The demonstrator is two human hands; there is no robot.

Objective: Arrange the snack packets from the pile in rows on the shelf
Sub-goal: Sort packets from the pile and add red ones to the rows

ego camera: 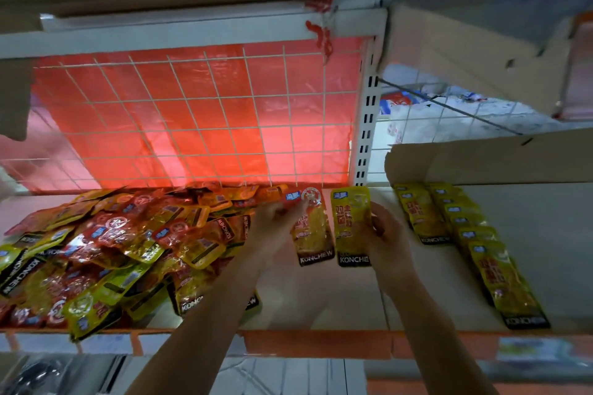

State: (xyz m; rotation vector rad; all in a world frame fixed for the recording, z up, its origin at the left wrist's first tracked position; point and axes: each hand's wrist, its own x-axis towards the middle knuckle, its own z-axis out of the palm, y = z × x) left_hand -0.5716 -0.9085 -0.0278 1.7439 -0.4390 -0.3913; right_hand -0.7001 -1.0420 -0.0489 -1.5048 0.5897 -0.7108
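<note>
1. Evidently, right hand [382, 234] fingers curled round a glossy yellow foil snack packet [351, 224], left of 2 laid rows [475, 234].
2. Left hand [276, 218], blurred, touched a red-and-yellow foil packet [313, 231] beside the pile [112, 250]; grip unclear.
3. Packets looked light, floppy, slippery: pinch edges.

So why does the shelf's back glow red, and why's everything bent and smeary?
Head view: the red plastic sheet at the back looks backlit; the wide-angle lens bows the edges of the shelf; the left hand, pinching the red-topped packet, is motion-blurred, the right hand holding the yellow packet less so; the pile shows glare.
</note>
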